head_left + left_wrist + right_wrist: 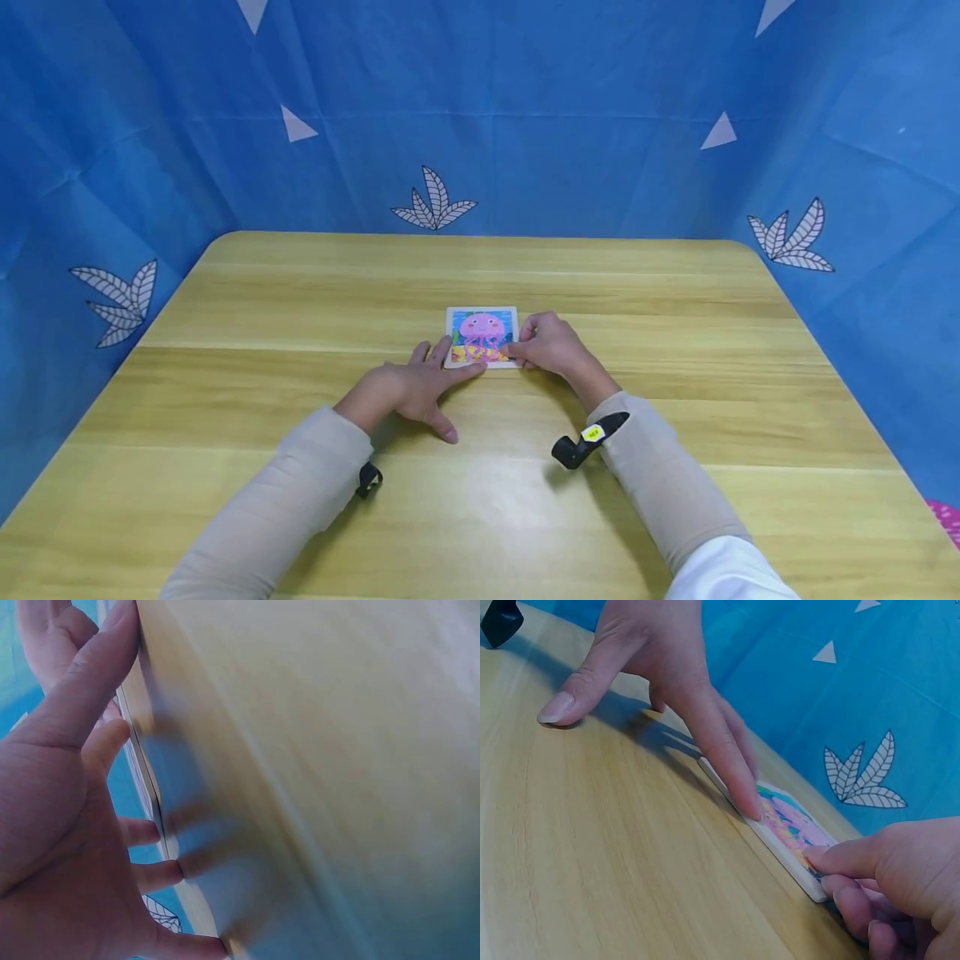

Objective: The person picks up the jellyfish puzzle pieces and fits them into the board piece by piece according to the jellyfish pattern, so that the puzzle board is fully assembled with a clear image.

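A small square jellyfish picture board (482, 327) with a white border lies on the wooden table. It shows a pink jellyfish on blue. My left hand (420, 387) is spread at its lower left corner, index fingertip on the near border and thumb stretched out over the table. From the right, my right hand (553, 343) pinches the lower right corner. In the right wrist view, the right thumb (847, 859) lies on the picture while the other fingers curl at the board's side edge. The left wrist view shows the left fingers (154, 876) reaching down to the tabletop.
The light wooden table (300, 283) has rounded far corners. Behind it and at both sides hangs a blue curtain (562, 108) with white triangles and leaf prints. A black wrist camera (573, 450) juts out from the right sleeve.
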A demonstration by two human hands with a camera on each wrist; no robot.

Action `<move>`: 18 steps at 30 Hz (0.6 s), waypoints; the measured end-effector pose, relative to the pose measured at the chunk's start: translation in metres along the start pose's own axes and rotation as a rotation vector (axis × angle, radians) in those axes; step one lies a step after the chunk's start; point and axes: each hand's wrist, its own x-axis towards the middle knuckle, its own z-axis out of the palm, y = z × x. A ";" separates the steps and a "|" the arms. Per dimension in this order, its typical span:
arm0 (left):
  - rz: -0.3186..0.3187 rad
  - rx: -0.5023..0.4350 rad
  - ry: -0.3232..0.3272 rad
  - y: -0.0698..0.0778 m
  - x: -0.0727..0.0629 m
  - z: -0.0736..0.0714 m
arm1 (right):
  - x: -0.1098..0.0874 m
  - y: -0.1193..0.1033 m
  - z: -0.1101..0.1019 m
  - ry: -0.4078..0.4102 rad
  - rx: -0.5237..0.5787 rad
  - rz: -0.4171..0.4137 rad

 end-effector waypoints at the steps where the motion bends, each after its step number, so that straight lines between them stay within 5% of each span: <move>1: -0.001 -0.002 0.002 -0.001 0.000 0.000 | 0.001 0.000 0.001 0.003 -0.005 -0.003; 18: -0.006 0.004 0.000 -0.001 0.003 -0.001 | -0.001 0.009 0.000 -0.001 0.005 -0.095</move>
